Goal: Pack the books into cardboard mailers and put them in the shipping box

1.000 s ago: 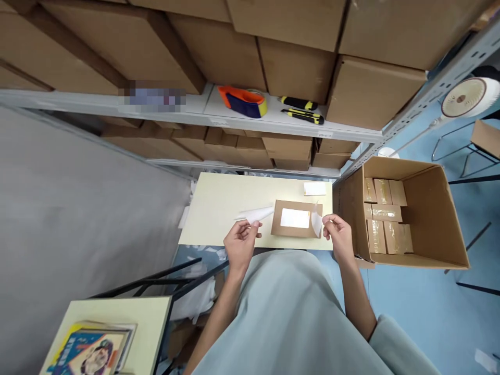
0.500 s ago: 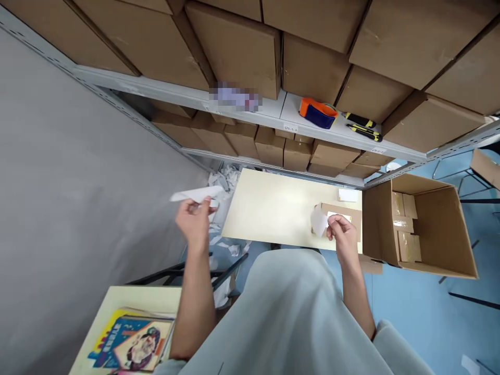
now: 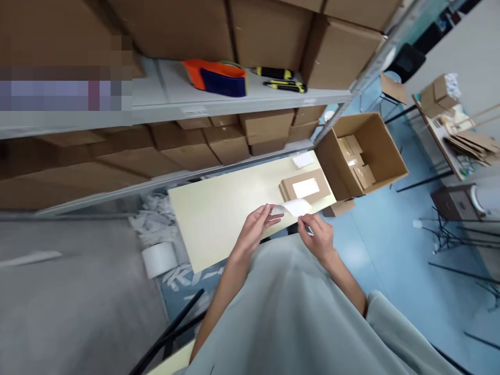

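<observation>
My right hand (image 3: 318,237) pinches one end of a white label (image 3: 292,208) just above the near edge of the pale yellow table (image 3: 211,213). My left hand (image 3: 255,229) has its fingers stretched out, and their tips touch the label's other end. Just beyond the label, a small brown cardboard box (image 3: 304,186) with a white label on top lies on the table. A small white slip (image 3: 302,160) lies at the table's far corner.
An open carton (image 3: 385,151) holding several small taped boxes stands right of the table. The shelf (image 3: 234,101) behind carries a tape dispenser (image 3: 216,78), two utility knives (image 3: 279,78) and stacked cartons. Paper scraps (image 3: 154,224) and a white roll (image 3: 158,259) lie on the floor to the left.
My left hand swung out left with a white paper strip and has come back without it to the label. The right hand kept its label. The camera has turned.
</observation>
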The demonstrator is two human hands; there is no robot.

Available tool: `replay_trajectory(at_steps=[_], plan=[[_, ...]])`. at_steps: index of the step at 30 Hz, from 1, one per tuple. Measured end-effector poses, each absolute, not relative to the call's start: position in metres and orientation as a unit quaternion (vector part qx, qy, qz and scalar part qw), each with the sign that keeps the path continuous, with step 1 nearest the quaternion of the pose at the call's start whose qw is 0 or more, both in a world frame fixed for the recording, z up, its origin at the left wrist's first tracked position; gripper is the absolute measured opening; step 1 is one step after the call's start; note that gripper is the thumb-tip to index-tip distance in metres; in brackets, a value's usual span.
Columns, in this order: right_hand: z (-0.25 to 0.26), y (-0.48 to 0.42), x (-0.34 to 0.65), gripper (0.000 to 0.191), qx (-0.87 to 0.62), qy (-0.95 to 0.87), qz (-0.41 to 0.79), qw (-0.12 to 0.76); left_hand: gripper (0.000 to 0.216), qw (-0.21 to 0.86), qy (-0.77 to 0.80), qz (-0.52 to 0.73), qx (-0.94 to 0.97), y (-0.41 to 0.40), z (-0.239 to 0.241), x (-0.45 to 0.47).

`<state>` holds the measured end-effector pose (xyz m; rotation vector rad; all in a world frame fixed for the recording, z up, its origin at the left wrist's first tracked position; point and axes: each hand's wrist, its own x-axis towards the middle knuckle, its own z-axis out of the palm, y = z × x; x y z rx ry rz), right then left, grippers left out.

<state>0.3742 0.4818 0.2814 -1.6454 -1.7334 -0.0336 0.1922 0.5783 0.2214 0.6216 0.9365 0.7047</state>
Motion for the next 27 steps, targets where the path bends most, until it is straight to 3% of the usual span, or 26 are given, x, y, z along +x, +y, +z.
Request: replay_trajectory(at_steps=[3, 6, 12, 17, 27], plan=[[0.271, 0.464, 0.389, 0.014, -0.629, -0.697, -0.07, 0.337, 0.059, 0.807, 0.426, 0.313, 0.264, 0.569, 0.217, 0.226], [0.257, 0.452, 0.407, 0.017, -0.646, -0.679, -0.045, 0.346, 0.057, 0.77, 0.456, 0.335, 0.294, 0.575, 0.203, 0.244], [0.234, 0.463, 0.459, 0.019, -0.7, -0.564, 0.19, 0.396, 0.068, 0.669, 0.505, 0.367, 0.402, 0.594, 0.177, 0.292], [0.216, 0.503, 0.52, 0.029, -0.712, -0.407, 0.377, 0.43, 0.076, 0.619, 0.575, 0.381, 0.375, 0.602, 0.16, 0.343], [0.136, 0.586, 0.621, 0.039, -0.709, -0.381, 0.492, 0.333, 0.025, 0.521, 0.736, 0.364, 0.234, 0.619, 0.113, 0.414]])
